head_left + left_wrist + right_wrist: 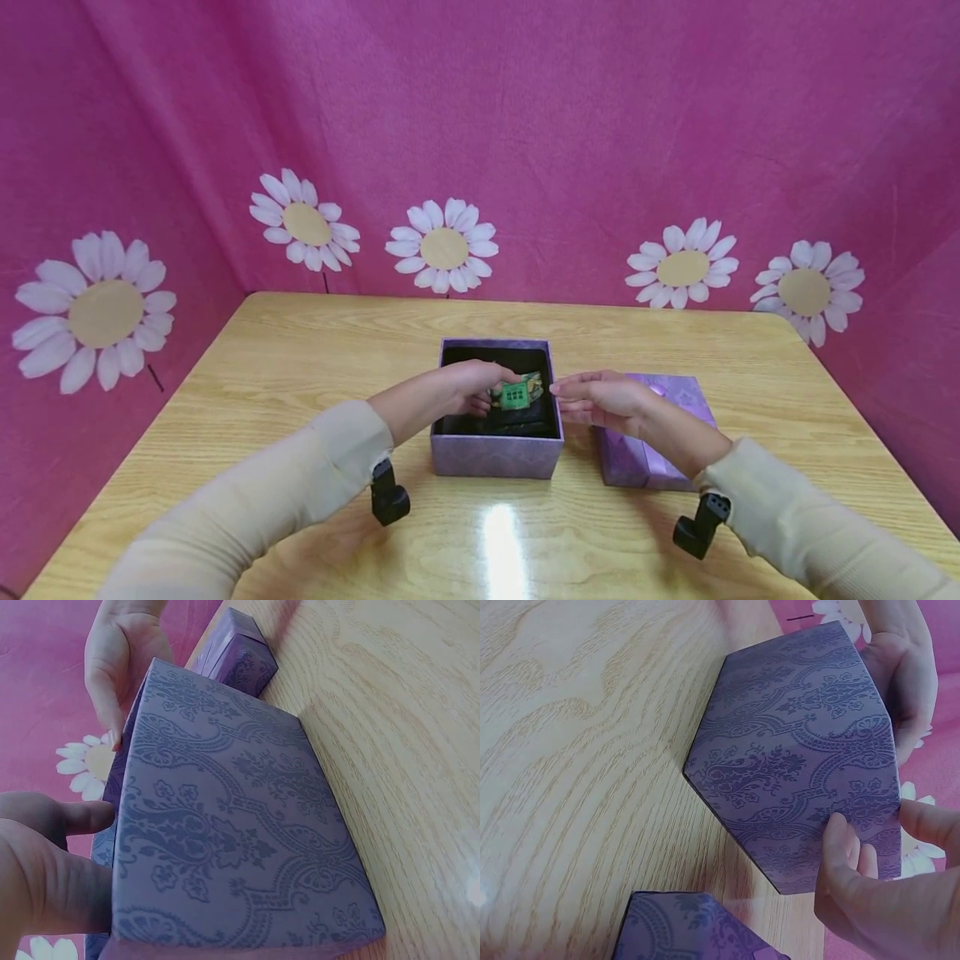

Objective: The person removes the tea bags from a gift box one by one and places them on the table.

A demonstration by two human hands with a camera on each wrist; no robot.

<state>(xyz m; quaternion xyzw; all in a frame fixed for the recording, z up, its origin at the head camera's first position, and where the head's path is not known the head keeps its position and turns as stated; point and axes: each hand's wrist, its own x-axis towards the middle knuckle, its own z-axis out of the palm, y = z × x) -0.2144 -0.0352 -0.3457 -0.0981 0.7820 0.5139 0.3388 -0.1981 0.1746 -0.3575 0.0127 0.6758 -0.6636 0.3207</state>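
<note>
Wooden tabletop lies nearest me; my right hand lightly pinches the purple box at its rim, my left hand the green-labelled packet inside. Packet-handling, I judge; next needs a steady box. Pink cloth hangs behind.

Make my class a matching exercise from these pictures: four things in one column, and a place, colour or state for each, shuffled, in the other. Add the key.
Things
1. packet
2. lid
3. left hand
4. right hand

Descriptions
A. reaching into the box
B. partly green
C. touching the box's right wall
D. lying on the table

Pairs: 1-B, 2-D, 3-A, 4-C
</note>
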